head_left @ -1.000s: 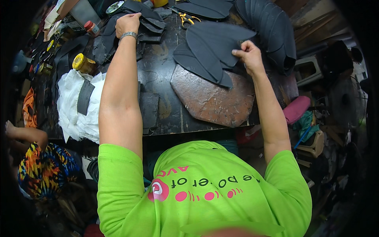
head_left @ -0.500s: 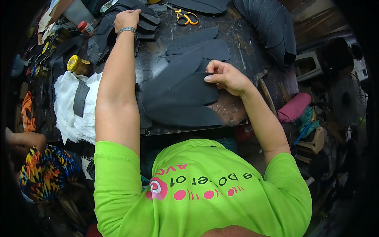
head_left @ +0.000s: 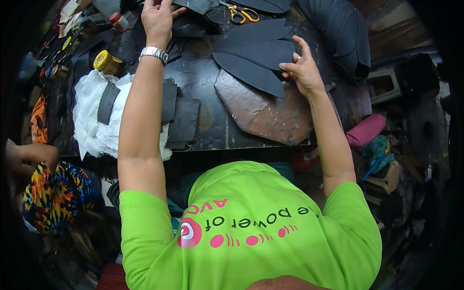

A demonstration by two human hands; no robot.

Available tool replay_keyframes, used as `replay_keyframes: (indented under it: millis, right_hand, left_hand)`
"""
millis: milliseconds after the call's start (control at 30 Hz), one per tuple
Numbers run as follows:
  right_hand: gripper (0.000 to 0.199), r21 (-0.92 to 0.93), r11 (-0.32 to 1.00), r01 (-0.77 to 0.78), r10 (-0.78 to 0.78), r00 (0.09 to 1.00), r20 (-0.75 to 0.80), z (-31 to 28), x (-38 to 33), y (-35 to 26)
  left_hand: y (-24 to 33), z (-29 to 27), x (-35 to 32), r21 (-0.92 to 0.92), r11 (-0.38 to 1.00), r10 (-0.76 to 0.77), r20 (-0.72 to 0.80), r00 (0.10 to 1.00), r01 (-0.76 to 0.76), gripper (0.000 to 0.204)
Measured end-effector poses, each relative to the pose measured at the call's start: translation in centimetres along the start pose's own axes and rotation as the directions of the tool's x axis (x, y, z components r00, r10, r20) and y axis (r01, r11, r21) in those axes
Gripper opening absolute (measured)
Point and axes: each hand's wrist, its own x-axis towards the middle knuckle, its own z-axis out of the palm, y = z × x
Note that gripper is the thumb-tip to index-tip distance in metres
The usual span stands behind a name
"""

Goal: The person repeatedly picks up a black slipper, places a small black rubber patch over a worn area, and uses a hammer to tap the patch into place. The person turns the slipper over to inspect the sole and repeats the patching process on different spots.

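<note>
My right hand (head_left: 307,72) is at the right edge of a black lobed sheet piece (head_left: 263,54), thumb against the edge and index finger stretched up beside it. The piece lies fanned out in several long leaf shapes, and its lowest lobe reaches over a brown many-sided slab (head_left: 266,116). At the far left, my left hand (head_left: 158,19) reaches over dark sheet pieces (head_left: 193,26) with thumb and fingers apart. Some of its fingertips are cut off by the picture's upper edge. I see nothing held in it.
Scissors (head_left: 243,14) with yellow-and-black handles lie at the far side. A long roll of overlapping black pieces (head_left: 340,38) stands far right. Left are a yellow jar (head_left: 107,63), white cloth (head_left: 89,113) and dark scraps (head_left: 183,118). Another person's arm (head_left: 36,155) shows at left.
The black lobed piece has moved away from me with my right hand, uncovering the brown slab and dark scraps. My left hand has moved slightly farther off, and its fingers have spread.
</note>
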Motion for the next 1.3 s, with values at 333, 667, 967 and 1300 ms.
replay_keyframes:
  millis: [333, 667, 967, 1300]
  right_hand:
    - [0.029, 0.270, 0.959, -0.089, 0.032, 0.978, 0.206, -3.0, -3.6, -2.5]
    - [0.023, 0.112, 0.992, -0.062, 0.017, 0.932, 0.362, -3.1, -5.0, -4.0]
    - [0.023, 0.169, 0.986, 0.010, -0.080, 0.906, 0.416, -2.3, -7.3, -5.7]
    - [0.023, 0.485, 0.865, -0.126, -0.241, 0.745, 0.623, -5.7, -6.6, -5.4]
  left_hand:
    - [0.4, -9.7, 10.2, -0.093, 0.993, 0.063, -0.144, 0.988, -0.077, 0.032]
    - [4.9, -7.5, 3.8, -0.266, 0.908, 0.213, -0.372, 0.904, -0.323, 0.034]
    - [8.0, -2.1, -8.7, -0.353, 0.933, 0.117, 0.117, 0.986, -0.069, 0.030]
    - [2.8, 3.6, -28.4, 0.696, 0.690, -0.043, 0.315, 0.948, -0.200, 0.055]
